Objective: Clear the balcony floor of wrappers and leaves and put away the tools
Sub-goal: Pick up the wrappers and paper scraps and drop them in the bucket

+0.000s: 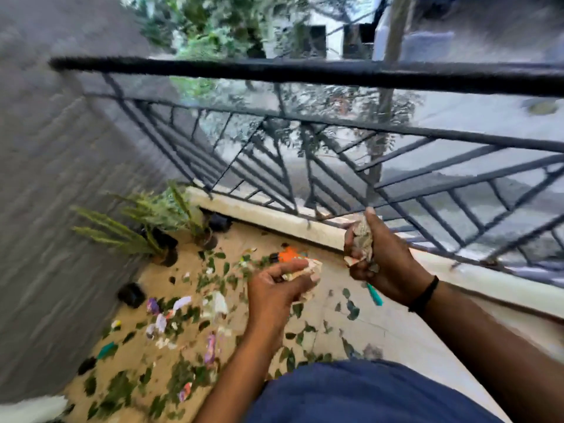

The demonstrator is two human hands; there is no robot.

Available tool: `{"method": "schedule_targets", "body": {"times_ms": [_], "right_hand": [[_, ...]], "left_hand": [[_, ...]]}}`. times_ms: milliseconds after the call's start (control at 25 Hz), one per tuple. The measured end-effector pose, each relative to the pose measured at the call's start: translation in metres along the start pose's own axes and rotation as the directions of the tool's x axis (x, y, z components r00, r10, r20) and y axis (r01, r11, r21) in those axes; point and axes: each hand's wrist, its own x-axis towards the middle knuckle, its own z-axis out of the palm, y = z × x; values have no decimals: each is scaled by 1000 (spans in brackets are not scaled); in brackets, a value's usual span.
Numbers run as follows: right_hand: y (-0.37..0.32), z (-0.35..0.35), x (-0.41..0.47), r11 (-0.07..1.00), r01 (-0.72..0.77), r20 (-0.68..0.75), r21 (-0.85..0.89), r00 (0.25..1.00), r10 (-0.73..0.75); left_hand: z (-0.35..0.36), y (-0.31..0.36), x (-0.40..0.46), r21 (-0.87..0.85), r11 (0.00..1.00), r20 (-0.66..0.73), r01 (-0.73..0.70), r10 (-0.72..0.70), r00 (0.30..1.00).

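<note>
The view is blurred. My right hand [384, 257] grips a crumpled grey and white wrapper [361, 236] near the railing's low ledge. My left hand [277, 285] holds a pale crumpled wrapper [311, 270] between its curled fingers, just left of the right hand. Below them the tan balcony floor [396, 328] is littered with green leaves [210, 277] and several wrappers, among them purple ones [152, 306], a white one [219, 303] and an orange one [290, 254]. A teal object [374, 296] lies on the floor under my right wrist.
A black metal railing [305, 73] runs across the view above a pale ledge [268, 216]. Potted green plants [158, 221] stand in the far corner beside the grey wall [61, 178]. A small black pot [131, 296] sits by the wall. My blue-clad leg [366, 392] fills the bottom.
</note>
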Motion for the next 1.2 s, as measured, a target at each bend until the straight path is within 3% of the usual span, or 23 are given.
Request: {"method": "schedule_targets", "body": {"times_ms": [240,480,720,840,1040,1200], "right_hand": [[-20,-124,-74,921,206,-192,330,970,-148],[-41,-197,-146,777,468,-427,422,858,-285],[-80,-257,-219,641,685,-634,346,674,-379],[-101,-290,-249,580,755,-729,306,577,-368],[-83,-333,-295,482,838,-891,256,398,-219],[-30,-345,-354,339,932,-983,132,167,-78]], "left_hand": [[123,-2,-11,188,982,328,-2,-61,943],[221,13,-2,176,980,523,-88,-17,852],[325,15,-12,269,952,744,-148,-108,660],[390,15,-24,295,940,839,-172,-169,517],[477,2,-51,287,941,917,-177,-217,335],[537,-43,-83,345,901,938,-263,-324,121]]}}
